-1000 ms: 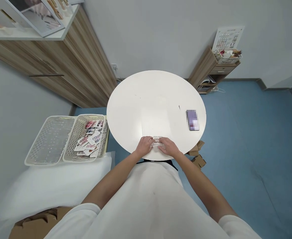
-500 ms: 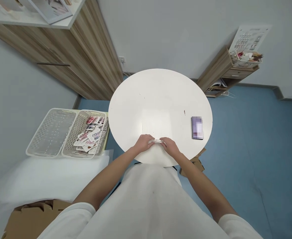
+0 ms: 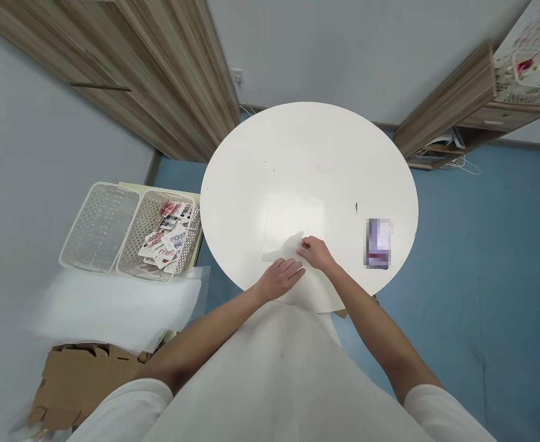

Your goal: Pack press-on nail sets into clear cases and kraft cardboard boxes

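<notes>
A thin, pale, translucent plastic sheet (image 3: 285, 247) lies on the white oval table (image 3: 307, 141) close to my body, one corner lifted. At its right end my right hand (image 3: 316, 253) is closed in a pinch on the edge; the exact contact is small and hard to see. My left hand (image 3: 280, 279) rests nearer to me, palm down with its fingers stretched out, just below the sheet. Whether it touches the sheet, I cannot tell. The sheet's exact kind is unclear against the white tabletop.
On the table's right side lies a blurred purple packet (image 3: 378, 244). To the left stand a white basket (image 3: 127, 261) holding printed cards (image 3: 166, 242) and a clear-looking basket (image 3: 96, 228). Cardboard (image 3: 81, 380) sits lower left. A wooden cabinet (image 3: 169, 80) stands behind.
Both hands held a thin pale piece between them earlier. Now my left hand has let go and spread its fingers, while my right hand is slightly farther forward. The view has shifted.
</notes>
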`<state>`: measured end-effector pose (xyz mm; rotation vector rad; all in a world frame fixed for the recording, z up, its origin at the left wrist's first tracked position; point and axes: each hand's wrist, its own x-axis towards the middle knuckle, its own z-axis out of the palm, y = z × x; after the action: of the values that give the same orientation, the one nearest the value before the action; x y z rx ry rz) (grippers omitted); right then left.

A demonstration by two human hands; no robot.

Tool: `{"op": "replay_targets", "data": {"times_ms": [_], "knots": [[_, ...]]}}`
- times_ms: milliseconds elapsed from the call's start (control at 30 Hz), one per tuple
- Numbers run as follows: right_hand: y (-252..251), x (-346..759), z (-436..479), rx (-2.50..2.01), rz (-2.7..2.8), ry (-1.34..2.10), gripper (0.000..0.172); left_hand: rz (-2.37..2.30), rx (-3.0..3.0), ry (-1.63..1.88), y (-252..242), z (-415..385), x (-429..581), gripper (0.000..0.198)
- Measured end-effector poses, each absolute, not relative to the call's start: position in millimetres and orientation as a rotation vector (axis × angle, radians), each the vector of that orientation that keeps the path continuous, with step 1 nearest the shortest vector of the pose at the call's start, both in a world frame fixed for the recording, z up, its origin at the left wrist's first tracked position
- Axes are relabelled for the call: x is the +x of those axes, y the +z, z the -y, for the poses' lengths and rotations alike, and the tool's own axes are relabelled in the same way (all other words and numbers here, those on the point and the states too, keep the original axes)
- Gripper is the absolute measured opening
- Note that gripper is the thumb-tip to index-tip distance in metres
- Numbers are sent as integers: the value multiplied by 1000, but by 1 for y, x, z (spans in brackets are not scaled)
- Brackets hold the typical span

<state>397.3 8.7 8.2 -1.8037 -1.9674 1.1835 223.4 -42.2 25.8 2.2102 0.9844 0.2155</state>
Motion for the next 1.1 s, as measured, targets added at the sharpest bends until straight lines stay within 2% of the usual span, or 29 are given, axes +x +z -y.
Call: {"op": "replay_targets", "data": {"times_ms": [233, 367, 433, 600, 800, 933, 1100], "knots": [[-6, 395, -21, -1783, 1982, 1299, 17, -1254, 2250, 131, 3, 18, 228, 62], [-15, 390, -18, -1800, 1971, 1260, 15, -1280, 2286, 38, -1, 7, 226, 67], [-15, 387, -12, -1828, 1983, 1184, 21, -1284, 2300, 5, -1, 4, 225, 67], [-6, 380, 15, -1844, 2132, 703, 46, -1307, 2240, -67, -1, -3, 223, 62], [-7, 375, 37, -1606, 2445, 717, 60, -1186, 2269, -144, 0, -12, 218, 67], [-8, 369, 43, -1642, 2394, 766, 51, -1106, 2321, -220, 8, -8, 211, 64], [2, 361, 74, -1624, 2256, 1012, 40, -973, 2327, -230, 14, 21, 195, 55]]}}
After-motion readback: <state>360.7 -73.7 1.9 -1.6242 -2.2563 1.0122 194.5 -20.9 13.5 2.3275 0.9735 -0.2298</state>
